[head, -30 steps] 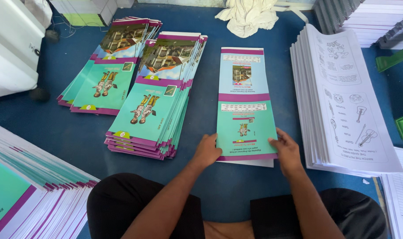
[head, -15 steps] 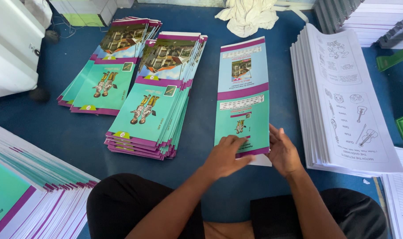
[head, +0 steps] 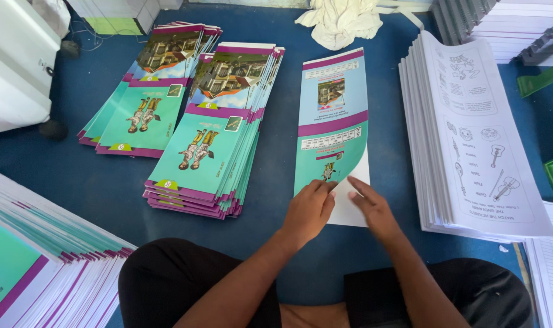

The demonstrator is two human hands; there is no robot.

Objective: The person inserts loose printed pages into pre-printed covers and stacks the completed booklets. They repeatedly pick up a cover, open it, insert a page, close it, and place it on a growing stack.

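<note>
Down on the blue floor (head: 276, 243), a person sits with both hands on a teal and purple cover sheet (head: 332, 115) lying just right of centre. Their left hand (head: 308, 209) presses flat on its near left corner, fingers loosely together, gripping nothing. Their right hand (head: 373, 208) rests with fingers stretched on the white underside where the sheet's near right corner curls up; whether it pinches the edge I cannot tell. Left of the sheet lie two fanned stacks of matching covers (head: 218, 136), and to the right sits a thick pile of white printed pages (head: 477, 133). A crumpled white cloth (head: 343, 21) lies at the far side.
</note>
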